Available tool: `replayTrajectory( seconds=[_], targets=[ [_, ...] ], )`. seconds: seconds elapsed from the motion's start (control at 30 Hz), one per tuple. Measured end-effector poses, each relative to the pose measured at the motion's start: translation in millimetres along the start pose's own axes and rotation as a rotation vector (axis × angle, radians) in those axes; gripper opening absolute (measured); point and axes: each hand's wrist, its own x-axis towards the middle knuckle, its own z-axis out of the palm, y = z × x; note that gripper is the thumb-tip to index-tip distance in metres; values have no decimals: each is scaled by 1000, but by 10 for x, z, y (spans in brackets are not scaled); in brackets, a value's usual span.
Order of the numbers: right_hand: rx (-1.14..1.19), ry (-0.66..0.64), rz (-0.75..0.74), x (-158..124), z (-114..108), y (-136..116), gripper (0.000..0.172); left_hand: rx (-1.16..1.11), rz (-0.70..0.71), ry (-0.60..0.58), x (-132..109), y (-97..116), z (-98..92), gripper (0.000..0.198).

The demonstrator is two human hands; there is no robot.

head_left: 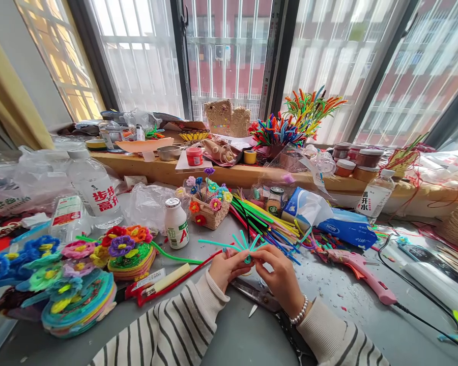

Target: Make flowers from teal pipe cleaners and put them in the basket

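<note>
Several turquoise pipe cleaners (243, 241) fan out upward from between my fingertips, joined near a small curl at their base. My left hand (226, 268) pinches them from the left side. From the right, my right hand (281, 277), with a beaded bracelet at the wrist, closes its thumb and fingers on the same bunch. Beneath both hands lies a pair of scissors (256, 294), partly covered by them. A red tool with a pale stick (168, 278) rests left of my left hand. Exactly how the stems join is hidden by my fingers.
Finished fuzzy flowers (122, 245) crowd the left. A white bottle (176, 223) and flower basket (213, 211) stand ahead, beside loose pipe cleaners (259, 216). A pink glue gun (361, 272) with its cord lies right. Water bottles (376, 195) and tissues (345, 226) stand behind.
</note>
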Motion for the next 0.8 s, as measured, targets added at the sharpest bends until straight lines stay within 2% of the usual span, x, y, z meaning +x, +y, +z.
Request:
replayTrajectory(
  seconds=[0.1,0.27,0.37,0.47,0.63,0.8],
  targets=[
    [108,-1,68,9,-15,-15,16,3,21,-9,0,8,0,18],
    [342,129,368,11,-17,22,20,45,28,3,-22,51,19,19],
    [438,66,480,17,-13,62,27,86,39,-23,-25,56,25,22],
    [514,6,533,22,-8,82,30,139,48,-59,-19,44,31,25],
    [546,37,557,29,-8,72,31,283,51,-137,-36,52,47,27],
    [666,-70,609,37,5,81,34,354,43,-236,-62,79,42,26]
  ],
)
